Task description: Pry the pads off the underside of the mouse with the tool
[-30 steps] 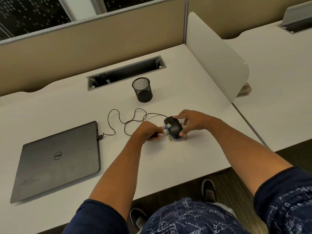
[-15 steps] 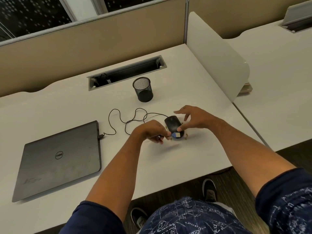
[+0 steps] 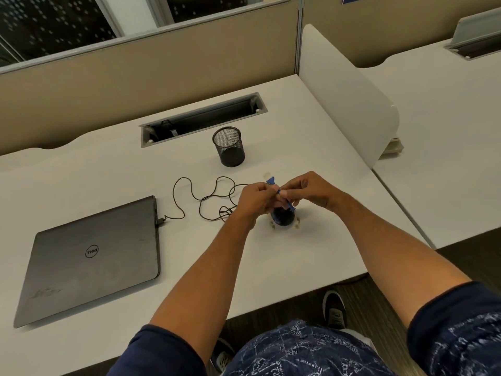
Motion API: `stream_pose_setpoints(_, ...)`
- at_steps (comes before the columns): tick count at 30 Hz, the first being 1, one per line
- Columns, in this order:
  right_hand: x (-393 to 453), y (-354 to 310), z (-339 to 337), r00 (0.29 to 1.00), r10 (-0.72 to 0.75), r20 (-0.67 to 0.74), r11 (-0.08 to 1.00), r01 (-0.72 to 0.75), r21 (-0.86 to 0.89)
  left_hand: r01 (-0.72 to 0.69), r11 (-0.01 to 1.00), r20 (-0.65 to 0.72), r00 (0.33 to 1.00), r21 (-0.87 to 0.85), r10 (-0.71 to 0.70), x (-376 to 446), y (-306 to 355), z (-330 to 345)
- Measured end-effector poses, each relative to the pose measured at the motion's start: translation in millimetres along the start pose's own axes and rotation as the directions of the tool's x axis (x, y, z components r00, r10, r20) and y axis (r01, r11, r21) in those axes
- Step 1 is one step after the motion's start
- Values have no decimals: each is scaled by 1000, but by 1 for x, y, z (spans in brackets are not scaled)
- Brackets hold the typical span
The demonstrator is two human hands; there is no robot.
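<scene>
Both hands cover most of the mouse point(image 3: 283, 217) and the middle of the blue tool point(image 3: 272, 182); the small pads point(image 3: 273, 225) beside it are too small to make out.

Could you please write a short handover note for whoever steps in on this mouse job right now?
Left hand: raised above the desk, fingers pinched on the small blue plastic pry tool.
Right hand: meets the left at the tool, fingertips also on it; neither hand holds the mouse.
Black corded mouse: lies on the white desk under the hands; which side faces up is hard to tell.
Done: small tan pads lie loose beside the mouse, one further back.
Left: check the underside for remaining pads, which cannot be seen from here.
</scene>
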State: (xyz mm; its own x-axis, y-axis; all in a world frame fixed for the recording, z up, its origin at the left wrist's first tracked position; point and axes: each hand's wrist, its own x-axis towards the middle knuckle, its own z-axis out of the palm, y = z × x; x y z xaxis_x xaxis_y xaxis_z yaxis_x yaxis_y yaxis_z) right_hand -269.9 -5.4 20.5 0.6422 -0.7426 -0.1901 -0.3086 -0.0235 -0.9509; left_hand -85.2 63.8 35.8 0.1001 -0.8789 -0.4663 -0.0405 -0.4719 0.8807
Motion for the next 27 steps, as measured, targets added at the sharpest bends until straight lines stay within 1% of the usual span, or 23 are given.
stream_pose_setpoints(2,-2,2,-2,1000,0,-2,1000,0,-11,-35,999,-2,999,23,35,-1,-2,3)
stream_pose_setpoints(4,-4,2,-4,1000,12,-6,1000,-12,-15,-85,993,6,996,86,85,-3,-5,4)
stream_pose_setpoints(6,-4,3,-8,998,38,-57,999,-40,-35,-149,960,-53,985,237,166,-1,-10,2)
stream_pose_setpoints(8,-3,7,-11,987,88,-137,994,-96,-59,-166,882,-171,949,441,264,0,-17,-1)
stream_pose_setpoints(9,-2,9,-14,978,117,-170,989,-130,-67,-165,847,-200,933,505,300,-1,-19,-3)
stream_pose_setpoints(10,-3,12,-16,970,147,-191,984,-164,-76,-168,821,-194,928,545,319,-1,-22,-4)
stream_pose_setpoints(13,-5,16,-20,954,204,-219,968,-230,-104,-191,731,-67,949,656,308,-6,-28,-2)
stream_pose_setpoints(16,-7,15,-17,956,216,-197,962,-243,-125,-212,659,25,959,722,282,-9,-32,4)
stream_pose_setpoints(19,-8,12,-14,960,227,-162,954,-253,-160,-230,603,69,958,764,277,-7,-36,9)
stream_pose_setpoints(22,-8,9,-17,955,255,-148,941,-280,-187,-216,575,84,965,789,248,-5,-36,12)
stream_pose_setpoints(24,-9,7,-24,943,301,-142,923,-325,-204,-214,574,79,965,790,252,-4,-37,13)
stream_pose_setpoints(27,-6,8,-34,913,350,-207,904,-388,-182,-217,575,74,963,789,260,-3,-36,12)
